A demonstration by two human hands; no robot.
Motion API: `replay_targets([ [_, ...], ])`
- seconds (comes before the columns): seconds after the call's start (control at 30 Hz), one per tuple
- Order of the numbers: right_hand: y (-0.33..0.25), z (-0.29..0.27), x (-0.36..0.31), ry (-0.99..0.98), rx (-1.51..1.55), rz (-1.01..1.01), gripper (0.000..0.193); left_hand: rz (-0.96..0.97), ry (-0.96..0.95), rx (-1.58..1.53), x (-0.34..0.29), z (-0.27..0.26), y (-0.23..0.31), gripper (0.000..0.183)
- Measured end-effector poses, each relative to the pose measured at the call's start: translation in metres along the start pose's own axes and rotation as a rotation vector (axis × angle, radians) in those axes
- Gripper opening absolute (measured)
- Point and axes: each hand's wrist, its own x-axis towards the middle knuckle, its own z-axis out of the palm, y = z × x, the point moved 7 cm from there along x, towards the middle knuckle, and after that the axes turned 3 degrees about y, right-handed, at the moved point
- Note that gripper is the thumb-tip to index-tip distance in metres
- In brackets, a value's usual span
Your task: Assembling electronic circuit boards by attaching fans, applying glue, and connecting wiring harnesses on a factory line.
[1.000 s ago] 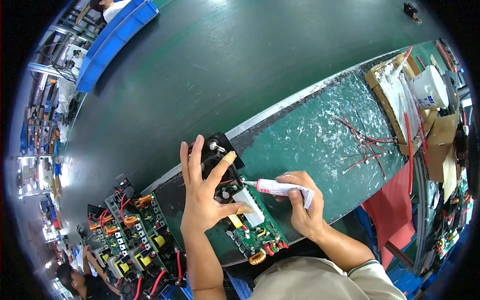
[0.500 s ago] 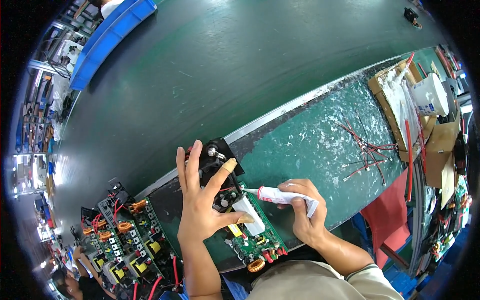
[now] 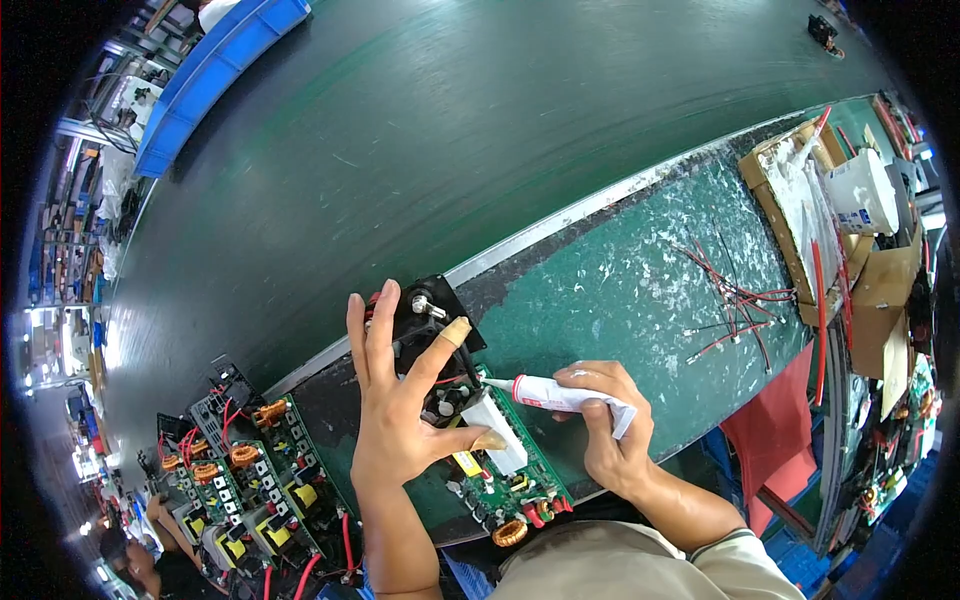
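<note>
In my right hand (image 3: 618, 435) is a white squeeze tube (image 3: 552, 393) with a red band, tilted so its thin nozzle reaches the far edge of a green circuit board (image 3: 540, 480). My fingers wrap around its rolled end. Over the board's left side, my left hand (image 3: 392, 430) is spread open. Its thumb, with a tan finger cover, rests at a long white block (image 3: 503, 432) on the board. The index finger, also covered, points at a black panel (image 3: 462, 312) with a metal terminal post. A copper-wound coil (image 3: 511, 533) sits at the board's near end.
Several populated circuit boards (image 3: 265, 475) stand at the left. Red and black wires (image 3: 735, 295) lie on the stained green bench (image 3: 610, 290). Farther right are a cardboard tray (image 3: 775, 205) and white bucket (image 3: 860, 195). A blue bin (image 3: 215, 85) is far left; another person (image 3: 130, 560) is lower left.
Both hands keep nearly the same pose, with the nozzle still at the board's far edge. The left hand has shifted very slightly left.
</note>
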Motion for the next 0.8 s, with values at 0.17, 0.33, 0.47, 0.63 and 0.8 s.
replay_targets([
  [0.17,0.000,0.000,0.000,-0.001,-0.004,-0.020,0.035,0.002,0.004,-0.005,0.000,0.000,0.001,0.096],
  [0.33,-0.001,0.000,0.000,0.000,-0.007,-0.022,0.035,-0.004,-0.007,-0.003,-0.001,0.001,-0.001,0.096],
  [0.47,0.000,0.001,0.000,-0.005,-0.015,-0.033,0.033,-0.005,-0.015,0.005,-0.001,0.001,-0.002,0.095],
  [0.63,-0.002,0.001,0.000,-0.013,-0.050,-0.044,0.030,-0.002,-0.005,0.002,0.000,-0.001,0.001,0.094],
  [0.8,0.000,-0.022,-0.005,0.129,0.098,0.104,0.019,0.003,-0.024,0.001,0.010,-0.006,0.006,0.086],
])
